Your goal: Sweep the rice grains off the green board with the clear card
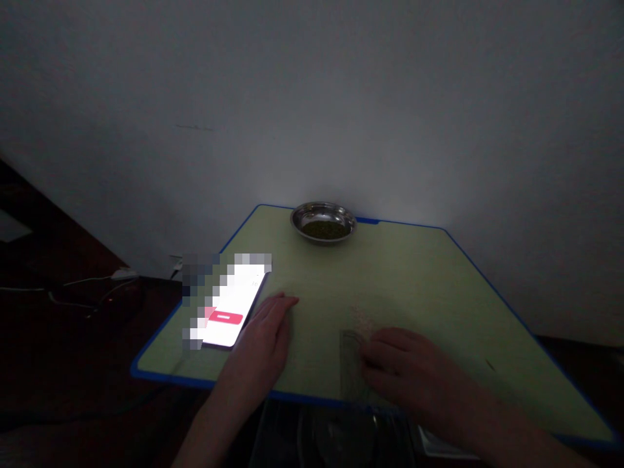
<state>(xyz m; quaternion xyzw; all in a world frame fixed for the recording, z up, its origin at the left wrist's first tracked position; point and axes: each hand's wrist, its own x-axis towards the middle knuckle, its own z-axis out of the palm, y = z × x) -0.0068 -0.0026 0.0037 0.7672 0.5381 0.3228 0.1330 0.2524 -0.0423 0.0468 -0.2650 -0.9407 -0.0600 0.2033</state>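
Note:
My left hand (pixel 266 341) rests on the table beside a lit phone (pixel 236 302), its fingers stretched out and holding nothing. My right hand (pixel 407 364) is near the table's front edge, fingers curled together at the side of a flat, see-through greyish piece (pixel 350 367) that looks like a small plastic bag. That piece reaches down to the table's front edge, and its right part is hidden by my fingers. Just beyond those fingertips lies a faint scatter of small pale bits (pixel 361 317), too blurred to name. A shiny metal bowl (pixel 302 211) with small green grains (pixel 325 229) stands at the back.
The pale table (pixel 414 273) has a blue rim and stands against a grey wall (pixel 312 110). A small dark speck (pixel 490 364) lies on its right side. Below the front edge is a dark round container (pixel 344 435). White cables (pixel 88 283) run at the left.

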